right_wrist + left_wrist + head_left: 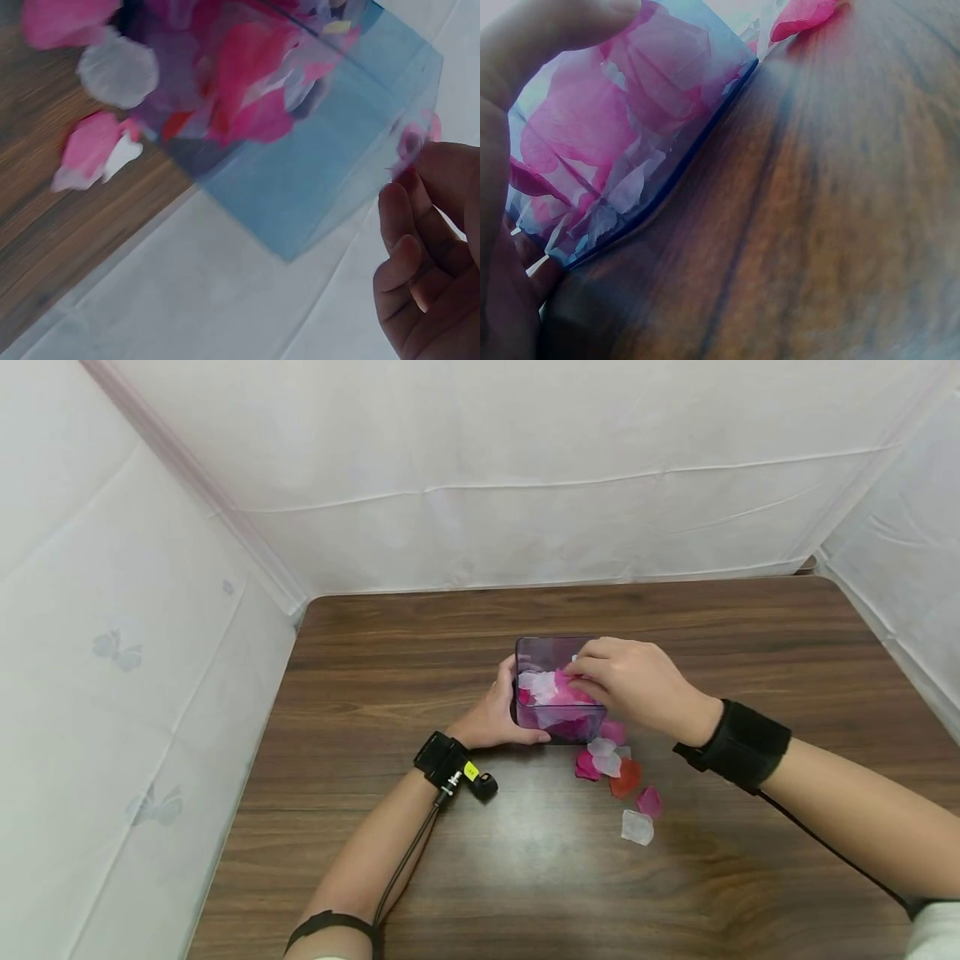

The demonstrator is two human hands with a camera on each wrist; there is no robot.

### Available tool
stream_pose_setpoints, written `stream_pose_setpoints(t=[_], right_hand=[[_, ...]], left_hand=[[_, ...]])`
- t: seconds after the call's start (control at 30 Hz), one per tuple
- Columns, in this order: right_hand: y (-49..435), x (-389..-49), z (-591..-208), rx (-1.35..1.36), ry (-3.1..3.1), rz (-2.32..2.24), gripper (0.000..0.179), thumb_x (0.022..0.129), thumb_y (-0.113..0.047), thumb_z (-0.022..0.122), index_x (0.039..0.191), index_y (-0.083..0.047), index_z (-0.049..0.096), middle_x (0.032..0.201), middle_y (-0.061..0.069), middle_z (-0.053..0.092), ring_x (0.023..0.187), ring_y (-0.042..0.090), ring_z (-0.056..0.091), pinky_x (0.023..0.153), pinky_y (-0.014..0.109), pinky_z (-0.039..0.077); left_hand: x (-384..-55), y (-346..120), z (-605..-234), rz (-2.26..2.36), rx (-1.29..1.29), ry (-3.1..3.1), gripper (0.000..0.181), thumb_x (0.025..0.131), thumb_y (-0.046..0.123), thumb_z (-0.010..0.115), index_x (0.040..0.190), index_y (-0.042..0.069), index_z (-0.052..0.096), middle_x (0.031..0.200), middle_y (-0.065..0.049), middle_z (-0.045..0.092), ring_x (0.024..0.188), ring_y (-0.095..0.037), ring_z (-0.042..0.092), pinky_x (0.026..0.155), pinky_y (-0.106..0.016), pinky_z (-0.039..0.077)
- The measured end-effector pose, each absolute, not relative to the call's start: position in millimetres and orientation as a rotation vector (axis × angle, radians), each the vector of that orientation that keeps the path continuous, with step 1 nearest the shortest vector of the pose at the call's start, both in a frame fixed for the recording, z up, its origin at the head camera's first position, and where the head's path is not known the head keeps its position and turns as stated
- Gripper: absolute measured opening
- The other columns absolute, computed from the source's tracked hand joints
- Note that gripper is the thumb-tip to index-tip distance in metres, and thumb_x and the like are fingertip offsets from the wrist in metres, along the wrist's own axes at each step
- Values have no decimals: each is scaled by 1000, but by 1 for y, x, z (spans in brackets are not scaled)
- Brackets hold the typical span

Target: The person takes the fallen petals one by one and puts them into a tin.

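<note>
A see-through purple box (551,652) stands on the table, partly filled with pink and white artificial petals (542,687). My left hand (489,717) grips its left side, the thumb along the near wall; in the left wrist view, petals press against the clear wall (649,82) under that thumb. Over the box's right side is my right hand (636,681), thumb and fingertips pinching a pink petal (411,146) at the opening. Just in front of the box lie loose petals: a red petal (626,778), a magenta petal (649,802) and a white petal (637,827) among several.
The brown wood-grain table (360,693) runs back to a white sheet (465,543), with more white sheeting (135,718) at the left side. A small black camera (483,787) sticks out from the left wrist strap near the tabletop.
</note>
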State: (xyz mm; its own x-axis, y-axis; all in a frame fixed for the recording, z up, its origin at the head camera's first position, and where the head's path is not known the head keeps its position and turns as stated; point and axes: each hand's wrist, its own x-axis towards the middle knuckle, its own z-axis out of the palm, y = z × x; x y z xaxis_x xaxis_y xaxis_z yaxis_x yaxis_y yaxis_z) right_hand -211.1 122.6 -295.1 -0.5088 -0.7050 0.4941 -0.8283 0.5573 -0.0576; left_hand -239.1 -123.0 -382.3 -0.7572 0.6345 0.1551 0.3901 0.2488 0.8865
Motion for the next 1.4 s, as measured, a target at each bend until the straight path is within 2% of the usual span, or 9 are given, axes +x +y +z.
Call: stream_pose_setpoints(t=[0.2,0.4,0.7,0.93,1.0,1.1,1.23,1.3,1.4], right_hand=[[98,-217,-295,1327,-2420,314,19,80,-12,86,95,-5,78,84,4,64,72,16,63,66,31,56],[92,-221,-293,1341,-2512,350,20,80,-13,86,97,-6,78,86,4,66,74,15,64,64,31,56],[110,-216,-286,1270,-2466,479,19,80,-10,86,97,-6,77,88,3,66,72,14,61,62,30,52],[136,-201,-279,1218,-2399,487,25,74,-6,89,96,-7,77,88,3,67,72,12,61,61,31,52],[145,-195,-279,1204,-2380,489,23,75,-8,88,95,-8,77,88,2,68,71,11,61,60,31,53],[161,-185,-282,1165,-2360,498,20,89,-28,77,95,-9,77,88,1,69,72,11,62,59,31,52],[180,-170,-291,1104,-2366,488,53,103,-50,43,93,-10,77,88,-1,69,70,9,61,57,28,49],[188,-162,-300,1092,-2375,472,59,105,-53,38,90,-10,76,86,-1,68,67,7,60,55,25,48],[194,-149,-318,1135,-2371,485,59,106,-51,38,87,-9,76,83,-2,67,66,6,60,54,21,48]], left_hand=[[-238,-123,-381,1501,942,2296,119,73,12,90,153,-1,3,148,-19,33,132,-24,40,114,-41,32],[-238,-123,-380,1493,944,2300,120,73,12,90,153,-2,3,149,-19,33,132,-23,40,114,-39,32],[-239,-123,-382,1510,960,2291,119,72,12,91,152,0,4,149,-19,32,133,-24,38,115,-42,31],[-240,-124,-385,1564,1006,2262,116,70,7,91,150,2,7,147,-19,33,134,-24,38,115,-40,31],[-240,-125,-385,1573,1033,2258,116,70,7,92,150,0,8,146,-20,35,134,-26,38,115,-40,31],[-241,-126,-384,1583,1068,2257,114,69,6,92,148,-1,10,145,-21,37,133,-27,39,115,-40,31],[-242,-128,-383,1581,1072,2255,113,70,6,91,148,-1,10,145,-20,37,134,-27,39,115,-40,30],[-242,-129,-382,1567,1064,2257,113,71,7,91,148,0,10,145,-20,37,134,-26,39,116,-41,30],[-240,-132,-382,1564,1039,2259,112,71,8,91,149,0,10,145,-20,36,135,-26,38,116,-42,29]])
